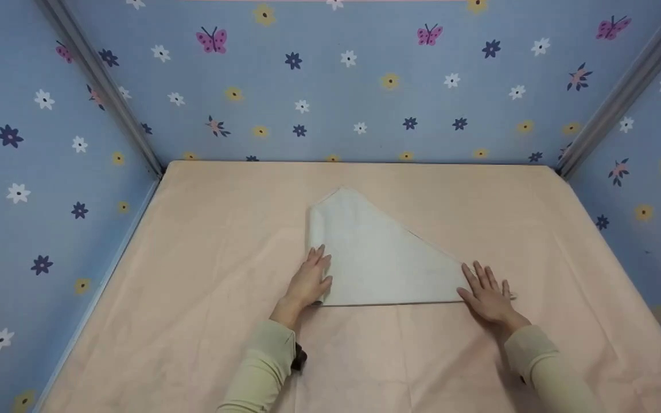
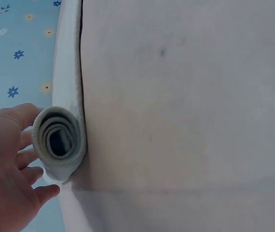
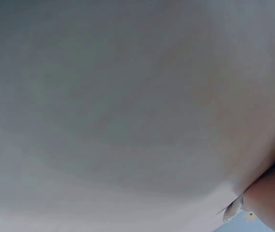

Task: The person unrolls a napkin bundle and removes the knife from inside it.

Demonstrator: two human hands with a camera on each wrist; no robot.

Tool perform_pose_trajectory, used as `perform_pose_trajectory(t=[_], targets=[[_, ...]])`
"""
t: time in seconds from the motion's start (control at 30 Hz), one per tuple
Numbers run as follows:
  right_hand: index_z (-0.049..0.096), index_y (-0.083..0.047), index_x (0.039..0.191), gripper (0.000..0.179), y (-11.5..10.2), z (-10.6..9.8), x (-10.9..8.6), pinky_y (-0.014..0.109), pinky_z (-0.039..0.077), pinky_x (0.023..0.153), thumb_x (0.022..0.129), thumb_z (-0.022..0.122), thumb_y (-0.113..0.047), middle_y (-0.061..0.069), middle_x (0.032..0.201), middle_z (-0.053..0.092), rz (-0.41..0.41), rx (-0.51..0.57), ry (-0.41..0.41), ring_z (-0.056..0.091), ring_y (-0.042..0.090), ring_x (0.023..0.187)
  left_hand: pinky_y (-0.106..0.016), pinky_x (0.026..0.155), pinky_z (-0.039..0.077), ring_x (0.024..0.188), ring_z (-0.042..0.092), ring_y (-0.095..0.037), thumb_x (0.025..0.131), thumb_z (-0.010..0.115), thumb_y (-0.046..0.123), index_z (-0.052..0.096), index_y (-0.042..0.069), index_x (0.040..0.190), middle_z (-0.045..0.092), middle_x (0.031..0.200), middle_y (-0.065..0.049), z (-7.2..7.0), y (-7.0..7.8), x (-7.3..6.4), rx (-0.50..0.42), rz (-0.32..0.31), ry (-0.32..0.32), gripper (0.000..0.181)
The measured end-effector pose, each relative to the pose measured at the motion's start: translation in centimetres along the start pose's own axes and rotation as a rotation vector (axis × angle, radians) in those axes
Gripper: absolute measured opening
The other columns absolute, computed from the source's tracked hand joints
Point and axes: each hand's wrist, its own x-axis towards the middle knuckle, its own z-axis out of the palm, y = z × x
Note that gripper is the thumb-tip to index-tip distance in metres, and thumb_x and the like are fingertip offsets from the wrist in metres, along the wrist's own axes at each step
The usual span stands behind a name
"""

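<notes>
A pale white cloth (image 1: 385, 258) lies folded on the table, its top running to a blunt peak and its right side sloping down to a corner. Along its left side the cloth is wound into a roll (image 1: 316, 226); the left wrist view shows the roll's spiral end (image 2: 81, 140) with a dark hollow centre. My left hand (image 1: 306, 281) rests on the near part of this roll, fingers extended and touching it. Flat over the cloth's right corner, my right hand (image 1: 488, 297) spreads its fingers and covers the tip. Only part of that hand (image 3: 270, 200) shows in the right wrist view.
A light peach cover (image 1: 221, 258) with soft creases spreads over the table. Blue panels (image 1: 342, 80) printed with flowers and butterflies stand at the back and both sides, joined by grey corner posts (image 1: 101, 80).
</notes>
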Motion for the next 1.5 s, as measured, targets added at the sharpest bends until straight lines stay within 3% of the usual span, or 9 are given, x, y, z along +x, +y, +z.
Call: perform_pose_trajectory(t=[0.33, 0.57, 1.5], targets=[[0.014, -0.005, 0.141, 0.064, -0.2, 0.0, -0.1, 0.063, -0.010, 0.095, 0.094, 0.032, -0.043, 0.021, 0.145, 0.001, 0.007, -0.001, 0.007, -0.003, 0.040, 0.130, -0.048, 0.102, 0.023, 0.132, 0.013, -0.031, 0.087, 0.052, 0.016, 0.044, -0.001, 0.128, 0.022, 0.143, -0.015, 0.6, -0.2, 0.4, 0.054, 0.018, -0.001, 0.045], [0.012, -0.005, 0.142, 0.065, -0.1, 0.0, 0.0, 0.063, -0.012, 0.095, 0.093, 0.031, -0.045, 0.020, 0.146, -0.001, 0.014, 0.000, -0.009, -0.005, 0.039, 0.131, -0.047, 0.102, 0.023, 0.133, 0.011, -0.029, 0.087, 0.051, 0.017, 0.043, -0.001, 0.128, 0.019, 0.145, -0.013, 0.7, -0.5, 0.4, 0.105, 0.014, -0.027, 0.045], [0.013, -0.005, 0.142, 0.066, 0.0, 0.2, 0.1, 0.063, -0.011, 0.095, 0.093, 0.030, -0.046, 0.021, 0.145, 0.000, 0.014, -0.021, -0.008, -0.005, 0.040, 0.130, -0.042, 0.104, 0.022, 0.133, 0.011, -0.030, 0.088, 0.047, 0.016, 0.037, -0.002, 0.132, 0.017, 0.146, -0.013, 0.0, -1.2, -0.3, 0.109, -0.006, -0.038, 0.049]])
